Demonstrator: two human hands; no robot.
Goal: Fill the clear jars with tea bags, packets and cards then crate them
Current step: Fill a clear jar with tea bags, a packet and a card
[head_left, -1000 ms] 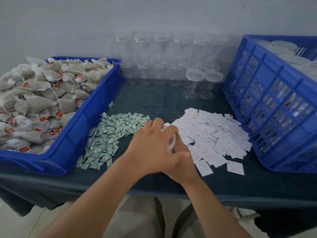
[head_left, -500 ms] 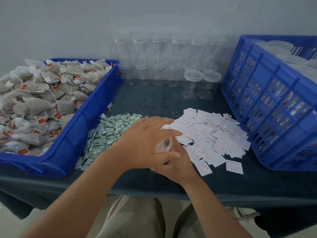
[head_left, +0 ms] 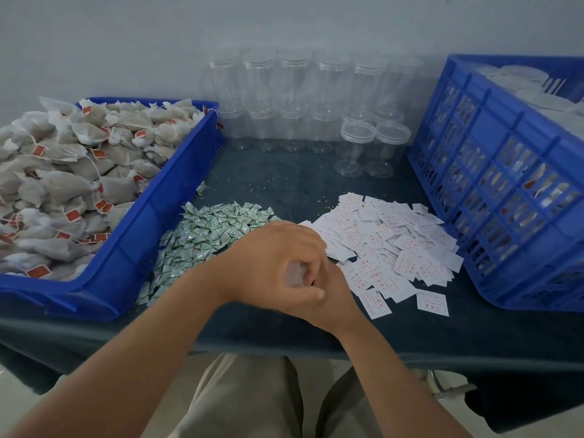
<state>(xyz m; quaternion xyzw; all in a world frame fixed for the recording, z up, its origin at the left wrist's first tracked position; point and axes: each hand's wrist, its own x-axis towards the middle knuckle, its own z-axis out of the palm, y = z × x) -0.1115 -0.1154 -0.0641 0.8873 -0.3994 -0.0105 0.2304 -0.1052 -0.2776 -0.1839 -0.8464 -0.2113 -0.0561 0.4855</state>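
A small clear jar (head_left: pixel 294 275) shows only as a pale patch between my two hands at the table's front middle. My left hand (head_left: pixel 268 260) lies over its top with fingers curled round it. Mostly hidden below, my right hand (head_left: pixel 331 295) grips the jar's body. Tea bags (head_left: pixel 63 172) with red tags fill a blue tray (head_left: pixel 136 245) on the left. Green packets (head_left: pixel 205 235) lie in a heap just left of my hands, and white cards (head_left: pixel 395 248) with red print lie in a heap to their right.
Stacked empty clear jars (head_left: pixel 294 99) line the wall at the back; two shorter ones (head_left: pixel 357 147) stand in front of them. A blue slatted crate (head_left: pixel 505 184) holding filled jars stands at the right. Dark cloth (head_left: pixel 284 175) covers the table.
My left hand has gone from spread fingers to curled round the jar's top, turning over it. Both hands and the jar stay at the same spot.
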